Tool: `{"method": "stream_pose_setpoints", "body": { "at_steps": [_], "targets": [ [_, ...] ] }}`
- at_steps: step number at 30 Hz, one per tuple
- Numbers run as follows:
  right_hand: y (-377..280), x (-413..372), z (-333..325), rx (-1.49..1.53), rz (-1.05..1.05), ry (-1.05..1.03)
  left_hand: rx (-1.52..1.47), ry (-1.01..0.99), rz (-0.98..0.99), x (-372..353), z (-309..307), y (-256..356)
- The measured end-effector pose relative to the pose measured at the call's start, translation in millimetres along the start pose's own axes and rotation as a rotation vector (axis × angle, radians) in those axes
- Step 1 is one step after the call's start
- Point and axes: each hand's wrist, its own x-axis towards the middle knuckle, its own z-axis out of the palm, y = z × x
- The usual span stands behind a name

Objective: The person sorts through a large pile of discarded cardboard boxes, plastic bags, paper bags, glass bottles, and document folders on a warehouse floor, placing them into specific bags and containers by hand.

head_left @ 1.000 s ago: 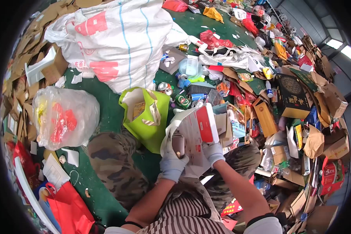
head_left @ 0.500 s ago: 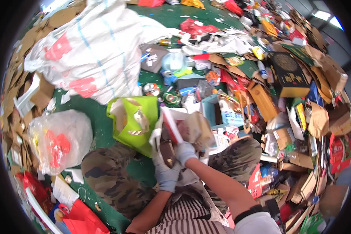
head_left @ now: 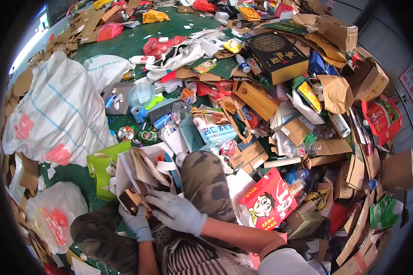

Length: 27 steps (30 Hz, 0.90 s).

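In front of my lap a white bag [head_left: 123, 172] stands open, stuffed with folded brown and grey paper [head_left: 147, 167]. A small dark brown box [head_left: 131, 200] sits at its near side. My left hand [head_left: 136, 223], in a pale work glove, is closed around the lower end of that box. My right hand [head_left: 178, 211], gloved too, lies against the near right side of the papers with its fingers stretched out. Its fingertips are partly hidden by the contents. Just left of the white bag is a lime green bag [head_left: 104, 172].
A large white woven sack [head_left: 55, 110] and a clear plastic bag [head_left: 55, 213] lie at the left. Cans, bottles and cardboard pile up ahead and to the right, with a black box [head_left: 277, 55] and a red carton [head_left: 268, 199] among them.
The view has swung to the right. My right hand has let go of a white and red strip and now rests with extended fingers by the papers. My left hand stays at the brown box.
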Motion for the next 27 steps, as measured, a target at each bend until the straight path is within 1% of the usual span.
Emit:
{"method": "stream_pose_setpoints", "body": {
  "at_steps": [1,3,5,7,9,11,13,15,16,18,19,20,22,23,24,26,27],
  "targets": [
    [-1.0,-0.3,-35.6,0.114,-0.061,0.065,0.029,0.016,0.013,0.3,0.5,7.3],
    [41.4,-12.5,-73.3,0.092,-0.050,0.437,0.088,0.019,0.035,4.8,5.8,10.2],
    [114.6,-40.5,-89.0,0.517,0.432,0.635,0.139,-0.011,0.051,11.9,14.7,8.9],
    [236.1,-76.5,-80.3,0.539,0.666,0.751,0.126,-0.031,0.042,18.5,27.6,9.0],
    [317.7,-119.6,-74.2,0.281,1.132,0.782,0.132,-0.047,0.051,27.7,36.8,3.4],
    [387.5,-165.3,-73.1,0.486,1.422,1.007,0.150,-0.049,0.076,35.6,41.0,-9.8],
    [437.7,-206.2,-74.0,0.454,1.404,1.221,0.177,-0.034,0.031,32.7,47.3,-5.7],
    [498.0,-244.5,-62.7,0.363,1.455,1.207,0.257,0.009,-0.015,25.0,56.2,3.1],
    [483.4,-230.9,-71.4,0.474,1.475,1.252,0.293,-0.013,0.045,28.1,51.5,-11.8],
    [495.5,-236.1,-72.0,0.470,1.552,1.186,0.366,-0.008,0.079,30.1,46.9,-24.6],
    [497.4,-233.9,-70.4,0.467,1.596,1.188,0.407,-0.004,0.098,30.8,46.3,-30.2],
    [499.2,-228.2,-68.2,0.457,1.654,1.209,0.339,-0.013,0.073,31.7,46.6,-36.6],
    [496.8,-206.9,-64.8,0.430,1.813,1.262,0.199,-0.023,0.034,33.2,42.0,-45.9],
    [492.1,-185.7,-69.1,0.377,1.984,1.274,0.227,-0.030,0.033,34.9,39.5,-47.8],
    [502.9,-179.0,-65.3,0.548,1.866,1.310,0.253,-0.038,0.031,35.6,37.1,-49.9],
    [551.8,-197.0,-45.8,0.862,1.608,1.359,0.268,-0.043,0.006,36.4,31.2,-55.6],
    [564.0,-198.2,-41.5,1.007,1.471,1.370,0.280,-0.038,-0.028,37.0,33.8,-52.6]
  ]
}}
